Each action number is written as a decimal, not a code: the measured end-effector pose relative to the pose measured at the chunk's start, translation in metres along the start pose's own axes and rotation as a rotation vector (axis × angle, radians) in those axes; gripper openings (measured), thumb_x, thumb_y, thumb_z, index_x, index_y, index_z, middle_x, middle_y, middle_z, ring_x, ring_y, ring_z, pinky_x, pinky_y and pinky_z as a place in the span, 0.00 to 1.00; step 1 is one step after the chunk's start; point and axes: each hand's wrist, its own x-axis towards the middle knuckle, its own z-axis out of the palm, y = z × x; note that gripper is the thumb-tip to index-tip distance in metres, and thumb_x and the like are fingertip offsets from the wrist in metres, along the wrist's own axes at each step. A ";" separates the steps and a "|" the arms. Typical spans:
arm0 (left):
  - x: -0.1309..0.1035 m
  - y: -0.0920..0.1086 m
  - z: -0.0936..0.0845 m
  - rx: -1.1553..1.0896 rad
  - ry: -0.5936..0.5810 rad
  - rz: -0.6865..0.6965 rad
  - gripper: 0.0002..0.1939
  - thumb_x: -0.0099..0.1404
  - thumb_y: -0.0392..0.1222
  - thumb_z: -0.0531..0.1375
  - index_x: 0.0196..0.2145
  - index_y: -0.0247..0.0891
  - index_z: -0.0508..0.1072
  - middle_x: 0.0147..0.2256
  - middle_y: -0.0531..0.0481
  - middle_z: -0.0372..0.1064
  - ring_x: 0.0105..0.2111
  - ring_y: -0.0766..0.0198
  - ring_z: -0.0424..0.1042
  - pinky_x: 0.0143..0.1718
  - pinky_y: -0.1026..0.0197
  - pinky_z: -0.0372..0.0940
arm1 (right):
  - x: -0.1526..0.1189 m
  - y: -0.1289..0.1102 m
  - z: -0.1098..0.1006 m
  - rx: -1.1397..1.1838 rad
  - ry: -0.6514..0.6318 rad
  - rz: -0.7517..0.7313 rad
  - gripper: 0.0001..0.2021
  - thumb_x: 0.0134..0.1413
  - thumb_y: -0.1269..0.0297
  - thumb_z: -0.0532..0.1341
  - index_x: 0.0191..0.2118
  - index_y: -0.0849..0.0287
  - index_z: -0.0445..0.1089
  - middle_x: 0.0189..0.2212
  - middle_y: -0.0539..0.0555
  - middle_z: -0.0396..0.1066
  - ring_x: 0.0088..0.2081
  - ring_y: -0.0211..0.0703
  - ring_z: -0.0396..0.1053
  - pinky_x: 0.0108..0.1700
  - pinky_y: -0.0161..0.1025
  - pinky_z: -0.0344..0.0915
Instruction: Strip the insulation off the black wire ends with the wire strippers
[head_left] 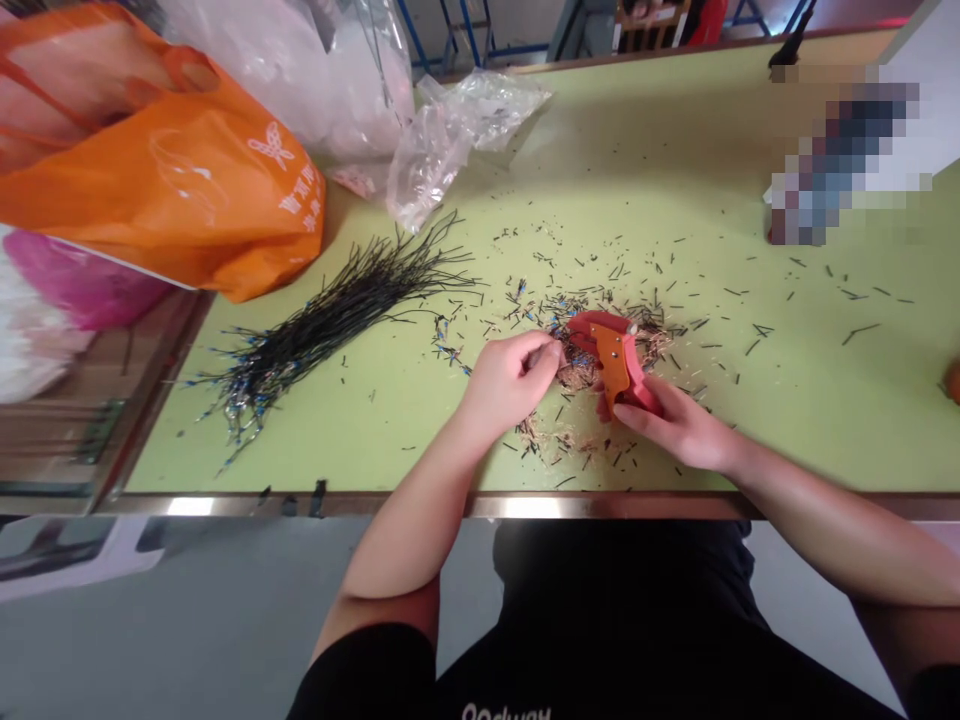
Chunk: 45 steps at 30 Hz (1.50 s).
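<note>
My right hand [679, 425] grips a red and orange wire stripper [613, 362] low over the green table [637, 160], its jaws pointing left. My left hand [510, 378] sits just left of the jaws with fingers pinched together at the tool's mouth; whatever it pinches is too small to make out. Under both hands lies a heap of cut wire scraps [577, 385], black, blue and copper coloured. A bundle of long black wires [330, 315] with blue tips lies on the table to the left of my left hand.
An orange plastic bag [172, 170] and a pink bag [82, 285] stand at the far left, with clear plastic bags [457, 130] behind. A blurred object [847, 150] sits at the far right. Black offcuts [750, 300] scatter across the table. The metal front edge [480, 503] runs below my wrists.
</note>
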 end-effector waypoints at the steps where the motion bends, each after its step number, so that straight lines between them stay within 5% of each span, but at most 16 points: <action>1: 0.000 0.000 0.000 -0.061 -0.021 -0.029 0.14 0.70 0.45 0.56 0.28 0.39 0.74 0.20 0.56 0.60 0.21 0.68 0.56 0.24 0.62 0.49 | 0.000 -0.002 0.001 -0.096 0.027 -0.003 0.17 0.69 0.46 0.60 0.40 0.56 0.68 0.28 0.51 0.69 0.28 0.43 0.67 0.32 0.41 0.64; 5: 0.000 0.001 0.001 -0.321 -0.088 -0.170 0.12 0.66 0.44 0.57 0.27 0.40 0.73 0.19 0.58 0.54 0.19 0.69 0.51 0.23 0.63 0.47 | -0.001 -0.009 0.007 -0.361 0.076 -0.090 0.10 0.68 0.55 0.60 0.43 0.57 0.68 0.26 0.49 0.68 0.24 0.39 0.63 0.30 0.40 0.61; 10: -0.001 0.002 0.001 -0.433 -0.054 -0.236 0.12 0.66 0.48 0.58 0.27 0.40 0.72 0.17 0.59 0.51 0.18 0.69 0.49 0.21 0.64 0.45 | 0.006 -0.001 -0.006 -0.496 0.181 -0.204 0.14 0.63 0.65 0.61 0.53 0.59 0.69 0.38 0.57 0.77 0.33 0.47 0.75 0.38 0.46 0.73; 13: 0.001 0.000 0.001 -0.358 -0.024 -0.194 0.13 0.67 0.49 0.59 0.28 0.40 0.72 0.18 0.58 0.54 0.19 0.68 0.53 0.22 0.65 0.49 | 0.024 0.012 -0.050 -0.696 0.461 -0.239 0.16 0.62 0.69 0.59 0.55 0.57 0.68 0.57 0.67 0.74 0.57 0.63 0.74 0.56 0.63 0.75; 15: 0.003 -0.003 0.002 -0.291 -0.007 -0.164 0.14 0.67 0.50 0.58 0.28 0.40 0.72 0.18 0.57 0.55 0.19 0.68 0.54 0.23 0.64 0.50 | 0.039 0.022 -0.093 -0.874 0.654 -0.162 0.16 0.62 0.67 0.60 0.55 0.57 0.68 0.71 0.68 0.60 0.74 0.75 0.51 0.71 0.77 0.54; 17: 0.006 -0.005 0.003 -0.212 0.014 -0.130 0.15 0.67 0.52 0.58 0.28 0.40 0.73 0.19 0.57 0.56 0.20 0.67 0.55 0.23 0.64 0.51 | 0.053 0.032 -0.138 -0.972 0.794 0.004 0.17 0.62 0.65 0.60 0.56 0.59 0.69 0.78 0.66 0.47 0.78 0.80 0.35 0.74 0.81 0.38; 20: 0.008 -0.009 0.007 -0.113 0.040 -0.084 0.16 0.66 0.54 0.57 0.28 0.41 0.74 0.21 0.55 0.59 0.22 0.65 0.59 0.25 0.62 0.53 | 0.065 0.045 -0.192 -0.963 0.898 0.242 0.22 0.61 0.66 0.59 0.59 0.67 0.69 0.79 0.69 0.39 0.78 0.84 0.30 0.74 0.80 0.33; 24: 0.012 -0.012 0.010 -0.083 0.032 -0.076 0.18 0.65 0.56 0.56 0.28 0.41 0.73 0.23 0.54 0.62 0.23 0.64 0.60 0.26 0.61 0.55 | 0.068 0.057 -0.218 -0.866 0.852 0.372 0.23 0.62 0.67 0.57 0.61 0.71 0.69 0.79 0.74 0.40 0.78 0.83 0.30 0.74 0.80 0.33; 29: 0.013 -0.012 0.009 -0.065 0.032 -0.081 0.17 0.65 0.57 0.55 0.29 0.42 0.73 0.23 0.54 0.63 0.22 0.63 0.60 0.26 0.60 0.56 | 0.058 0.052 -0.197 -0.803 0.902 0.252 0.20 0.63 0.70 0.57 0.58 0.69 0.71 0.80 0.70 0.37 0.79 0.77 0.26 0.76 0.76 0.31; 32: 0.012 -0.014 0.011 -0.036 0.033 -0.056 0.17 0.67 0.56 0.55 0.30 0.42 0.74 0.24 0.53 0.66 0.23 0.63 0.62 0.27 0.61 0.57 | 0.049 0.037 -0.161 -0.541 0.908 0.161 0.18 0.62 0.70 0.58 0.56 0.63 0.71 0.77 0.67 0.50 0.78 0.69 0.44 0.77 0.67 0.45; 35: 0.009 -0.017 0.014 0.017 0.032 -0.011 0.18 0.69 0.56 0.55 0.33 0.41 0.76 0.25 0.53 0.69 0.24 0.63 0.64 0.28 0.61 0.59 | 0.041 0.019 -0.109 0.024 0.646 0.086 0.13 0.65 0.63 0.58 0.52 0.59 0.71 0.60 0.66 0.74 0.60 0.60 0.73 0.66 0.63 0.68; 39: 0.004 -0.018 0.017 0.076 0.089 0.085 0.19 0.73 0.54 0.54 0.38 0.40 0.79 0.27 0.53 0.73 0.23 0.64 0.66 0.29 0.61 0.61 | 0.030 0.005 -0.045 0.526 0.163 -0.120 0.14 0.66 0.53 0.58 0.49 0.57 0.70 0.50 0.62 0.79 0.48 0.54 0.79 0.56 0.56 0.77; 42: 0.001 -0.017 0.017 0.098 0.128 0.138 0.18 0.74 0.52 0.54 0.40 0.40 0.80 0.30 0.52 0.76 0.25 0.64 0.70 0.32 0.62 0.64 | 0.025 0.004 -0.026 0.477 0.061 -0.130 0.15 0.67 0.51 0.59 0.49 0.56 0.71 0.47 0.61 0.79 0.46 0.52 0.80 0.53 0.54 0.78; 45: 0.000 -0.017 0.015 0.114 0.130 0.159 0.17 0.75 0.50 0.54 0.41 0.40 0.81 0.34 0.50 0.80 0.30 0.62 0.75 0.37 0.62 0.68 | 0.025 0.010 -0.038 0.174 0.235 -0.144 0.15 0.69 0.53 0.57 0.52 0.57 0.71 0.47 0.60 0.78 0.47 0.52 0.78 0.54 0.54 0.76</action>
